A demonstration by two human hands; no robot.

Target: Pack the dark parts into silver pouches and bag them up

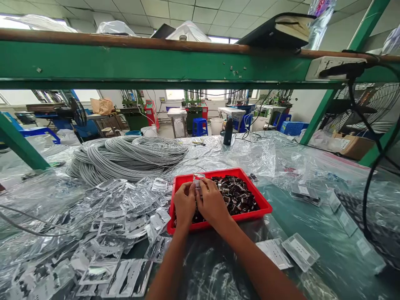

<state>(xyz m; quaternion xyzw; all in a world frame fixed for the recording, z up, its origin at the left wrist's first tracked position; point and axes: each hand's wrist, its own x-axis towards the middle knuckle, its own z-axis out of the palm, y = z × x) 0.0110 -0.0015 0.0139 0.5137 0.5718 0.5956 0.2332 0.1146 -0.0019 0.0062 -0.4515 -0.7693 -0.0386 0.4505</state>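
Both hands meet over the left part of a red tray (264,207), which holds a heap of small dark brown pieces (239,193). Between the fingertips of my left hand (185,204) and my right hand (213,202) is a small clear bag (198,178) with a white label. The fingers of both hands are closed on it; its contents are too small to make out. Left of the tray lies a spread pile of small clear labelled bags (125,212), some with dark pieces inside.
Coils of grey cable (128,156) lie behind the bags. A dark bottle (228,131) stands beyond the tray. Labelled flat packs (300,251) and a black rack (359,216) are at the right. A green shelf beam (156,64) crosses above; black cables hang at the right.
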